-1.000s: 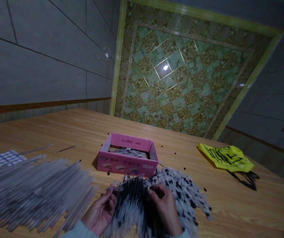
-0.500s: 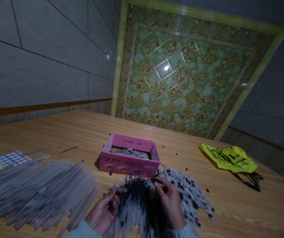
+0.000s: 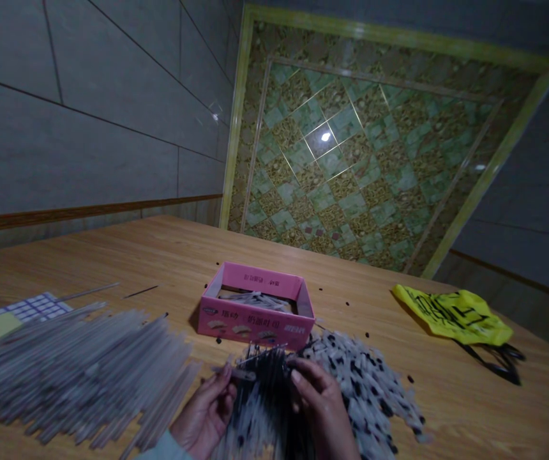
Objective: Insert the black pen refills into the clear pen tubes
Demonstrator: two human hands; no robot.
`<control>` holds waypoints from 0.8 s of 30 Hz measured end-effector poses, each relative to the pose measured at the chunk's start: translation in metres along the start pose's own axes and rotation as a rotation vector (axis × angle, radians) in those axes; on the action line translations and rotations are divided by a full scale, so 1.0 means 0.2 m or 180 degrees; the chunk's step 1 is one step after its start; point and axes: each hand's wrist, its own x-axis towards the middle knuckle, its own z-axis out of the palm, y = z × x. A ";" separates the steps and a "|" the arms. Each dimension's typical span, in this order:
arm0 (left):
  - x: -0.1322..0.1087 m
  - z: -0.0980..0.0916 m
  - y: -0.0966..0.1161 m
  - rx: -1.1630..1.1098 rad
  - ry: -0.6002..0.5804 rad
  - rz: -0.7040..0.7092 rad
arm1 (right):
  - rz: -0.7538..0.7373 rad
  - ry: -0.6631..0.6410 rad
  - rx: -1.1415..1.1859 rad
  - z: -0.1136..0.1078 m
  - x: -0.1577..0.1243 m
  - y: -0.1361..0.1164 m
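Observation:
My left hand (image 3: 205, 412) and my right hand (image 3: 320, 406) are low in the view, on either side of a dark bundle of thin refills (image 3: 265, 390). The left fingers pinch a thin stick that points right. The right fingers are curled over the bundle's top end, closed on something I cannot make out. A heap of small white-and-black tips (image 3: 365, 390) lies just right of my right hand. A pink cardboard box (image 3: 255, 322) with several sticks inside stands just beyond the hands.
A wide pile of long grey tubes (image 3: 73, 377) covers the wooden table (image 3: 159, 255) at the left, next to a printed sheet (image 3: 30, 308). A yellow plastic bag (image 3: 451, 312) with black handles lies at the right. Small black specks dot the table.
The view has shifted slightly, so everything sits a little lower and to the right. My hands stay at the bundle; the fingers have shifted a little.

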 end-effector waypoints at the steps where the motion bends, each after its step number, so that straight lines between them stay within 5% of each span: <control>1: -0.01 0.01 0.00 0.0141 -0.0009 0.0121 | 0.0105 -0.0080 0.0159 0.01 -0.01 0.01; 8: -0.04 0.03 -0.01 0.0782 -0.0283 0.0631 | 0.0164 -0.0451 0.0186 0.08 -0.05 0.04; 16: -0.02 0.01 -0.02 0.1042 -0.0244 0.0708 | -0.0532 -0.0303 -0.0952 0.08 -0.06 0.03; 24: -0.02 0.01 -0.02 0.1215 -0.0292 0.0791 | -0.0710 -0.0200 -0.1618 0.09 -0.07 0.02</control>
